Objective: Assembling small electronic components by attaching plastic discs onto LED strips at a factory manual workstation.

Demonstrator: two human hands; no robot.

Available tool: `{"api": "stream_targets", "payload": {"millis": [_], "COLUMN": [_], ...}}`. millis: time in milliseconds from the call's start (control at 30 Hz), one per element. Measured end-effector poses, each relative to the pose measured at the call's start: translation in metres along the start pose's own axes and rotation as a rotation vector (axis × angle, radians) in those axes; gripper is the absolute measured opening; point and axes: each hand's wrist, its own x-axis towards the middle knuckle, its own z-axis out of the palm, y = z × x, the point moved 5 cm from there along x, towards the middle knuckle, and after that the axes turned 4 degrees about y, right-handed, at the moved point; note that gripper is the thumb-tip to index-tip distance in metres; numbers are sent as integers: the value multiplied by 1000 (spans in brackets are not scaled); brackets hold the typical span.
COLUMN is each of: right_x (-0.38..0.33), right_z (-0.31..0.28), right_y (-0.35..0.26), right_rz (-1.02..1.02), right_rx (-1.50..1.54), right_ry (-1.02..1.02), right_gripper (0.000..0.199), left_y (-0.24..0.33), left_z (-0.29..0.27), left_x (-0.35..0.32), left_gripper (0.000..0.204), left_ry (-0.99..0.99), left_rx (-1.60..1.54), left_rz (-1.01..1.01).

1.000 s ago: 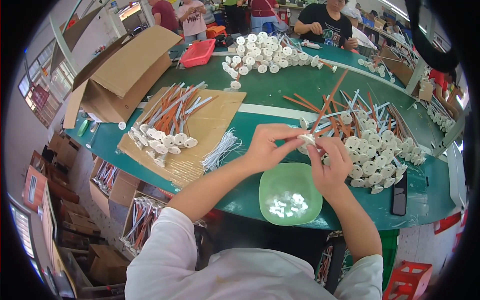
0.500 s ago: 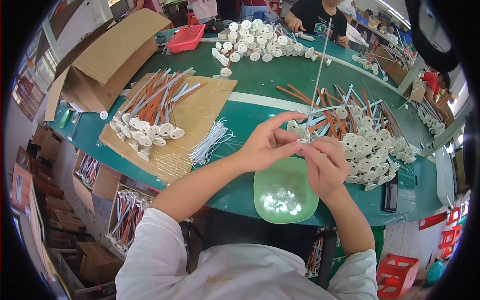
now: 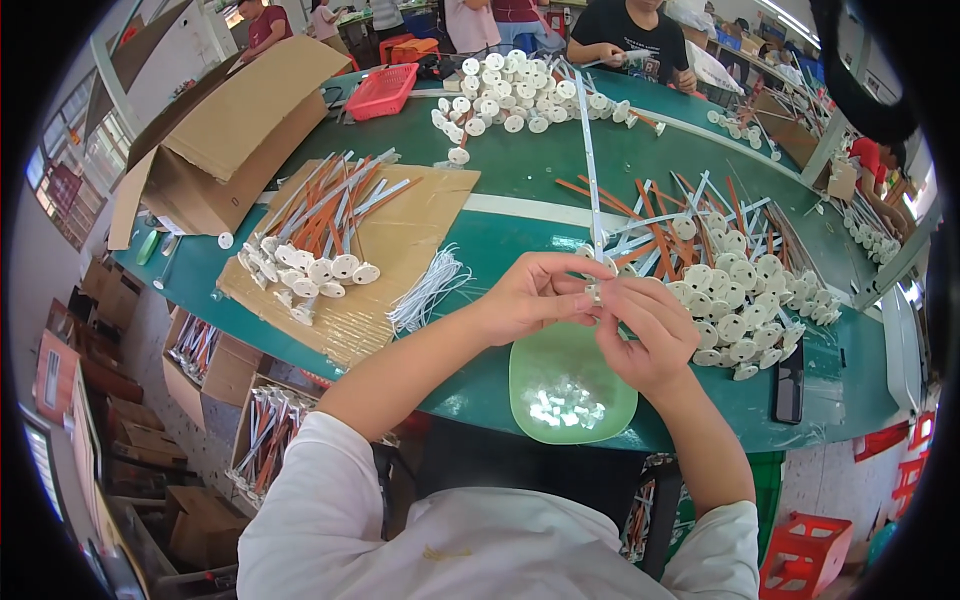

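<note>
Your left hand [image 3: 535, 297] is pinching the lower end of a pale dotted strip [image 3: 590, 170], grip clamped; strip is standing nearly upright, just beyond the green bowl [image 3: 560, 350]. Your right hand [image 3: 652, 330] is curling at that end, can't tell if gripping. White discs [image 3: 740, 300] are crowding the counter [image 3: 530, 178] rightward.

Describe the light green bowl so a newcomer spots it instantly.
On the big green table, go to the near edge. Just below the wearer's hands in view sits a rounded-square bowl. Unlike the white cord bundle left of it and the black phone right of it, it's light green with small white pieces inside.
</note>
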Motion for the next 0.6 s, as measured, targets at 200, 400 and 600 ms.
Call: {"api": "stream_targets", "payload": {"millis": [200,400,600], "right_x": [-3,1,0], "right_z": [2,1,-1], "right_y": [0,4,5], "right_rz": [47,70,120], "right_rx": [-54,47,157], "right_ry": [11,-9,-48], "right_gripper": [33,32,32], "left_y": [-2,0,4], "left_z": [0,-7,-12], "left_x": [-1,-2,-1], "left_gripper": [36,37,40], "left_ry": [-3,-19,-96], "left_rx": [-21,-150,-2], "left_rz": [24,-16,8]}}
